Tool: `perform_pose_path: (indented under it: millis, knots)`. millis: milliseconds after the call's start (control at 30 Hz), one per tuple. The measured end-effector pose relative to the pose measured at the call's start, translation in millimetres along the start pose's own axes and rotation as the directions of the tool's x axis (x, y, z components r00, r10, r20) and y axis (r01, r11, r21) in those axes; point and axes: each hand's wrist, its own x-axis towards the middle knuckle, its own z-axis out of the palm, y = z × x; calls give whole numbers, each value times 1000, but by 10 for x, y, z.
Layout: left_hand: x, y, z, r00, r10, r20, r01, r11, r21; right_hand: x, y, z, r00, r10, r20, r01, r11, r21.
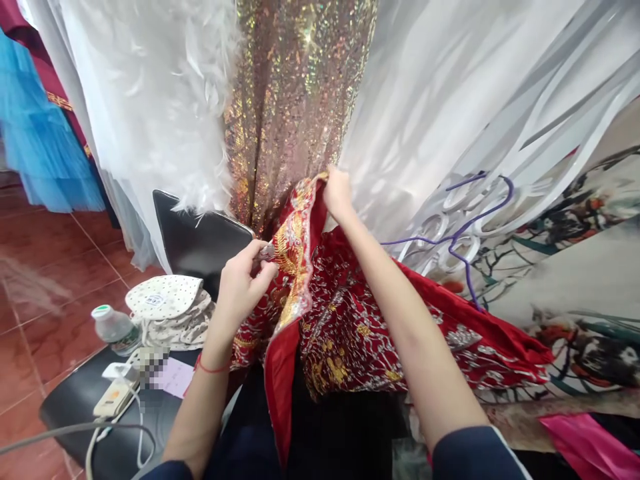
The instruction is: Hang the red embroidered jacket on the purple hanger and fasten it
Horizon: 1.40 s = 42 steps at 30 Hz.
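Red cloth, embroidered in silver and gold, forms the garment (pixel 345 333) lying across our lap. Our left hand (pixel 247 277) pinches a small greyish piece (pixel 269 251) at its gold trim; our right hand (pixel 339 193) pinches the trim's upper end, some fingers hidden. Left of us, a power strip (pixel 113 400) lies inside the black chair's (pixel 67 400) left edge, a bottle (pixel 117 330) at its far edge. Beyond hangs gold sequinned fabric (pixel 300 100).
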Motion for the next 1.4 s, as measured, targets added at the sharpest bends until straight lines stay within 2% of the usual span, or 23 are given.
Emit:
perform_pose_path:
  millis: [67,100,200,267,367,433,467,533,600,733,800,867,933,1000,1033,1067,1133,1200,1233,1267,1333,1367,1400]
  knots:
    - [40,-55,69,999,5,37,-7,998,56,55,112,-168,988,70,-140,-61,996,68]
    - [48,-84,109,999,1,51,-5,997,71,57,184,-244,983,87,-163,-74,994,81]
    - [40,-160,226,997,-38,65,36,998,42,-65,450,-425,991,87,-98,-87,996,7]
    - [27,-196,284,996,-64,57,66,998,-24,-242,647,-527,995,81,-50,-85,993,-80]
    - [33,-223,344,996,-72,51,80,982,-169,-567,913,-712,998,44,-55,-54,975,-213]
    - [53,-218,379,998,-60,37,67,964,-257,-768,1039,-854,999,-44,-29,35,965,-259]
    - [64,-205,400,998,-51,26,57,958,-283,-856,1081,-921,994,-108,27,111,962,-250]
    - [83,-145,455,1000,-28,12,30,957,-287,-1002,1125,-1024,955,-237,179,266,951,-159]
    - [104,-29,532,1000,10,1,-10,965,-263,-1110,1125,-1074,914,-312,259,335,941,-47]
    - [245,333,759,989,145,-38,-150,968,-204,-1227,1067,-1062,947,-265,184,273,962,-17]
    - [424,509,913,972,237,-5,-234,956,-178,-1241,1039,-1038,959,-230,166,239,970,-38]
    - [672,628,1091,949,299,102,-278,943,-184,-1238,1025,-1013,958,-225,175,235,971,-34]
    - [931,675,1272,896,295,332,-246,952,-184,-1249,1028,-996,957,-233,171,239,971,-16]
    - [1130,664,1413,757,254,602,-189,967,-170,-1317,1048,-1004,962,-244,125,242,970,32]
    - [1194,645,1456,697,246,674,-169,969,-179,-1384,1067,-1024,962,-258,83,253,965,73]
    - [1232,623,1478,650,251,717,-155,968,-198,-1476,1096,-1056,961,-276,24,271,955,117]
    - [1253,584,1471,606,281,744,-137,958,-250,-1718,1198,-1152,950,-285,-128,304,937,173]
    - [1243,568,1439,556,288,779,-123,956,-266,-1981,1382,-1264,948,-176,-266,220,965,144]
    - [1242,573,1434,531,277,801,-117,960,-255,-2094,1507,-1313,955,-91,-281,132,983,130]
    - [1247,587,1443,511,260,820,-112,965,-236,-2184,1650,-1350,963,-5,-268,39,992,122]
    - [1266,641,1515,501,236,833,-105,972,-211,-2279,1958,-1374,983,127,-129,-104,979,176]
    - [1276,678,1574,531,230,816,-97,973,-210,-2287,2104,-1358,986,167,-11,-160,956,247]
    - [1282,719,1642,584,219,782,-81,974,-213,-2274,2231,-1323,976,178,124,-210,919,334]
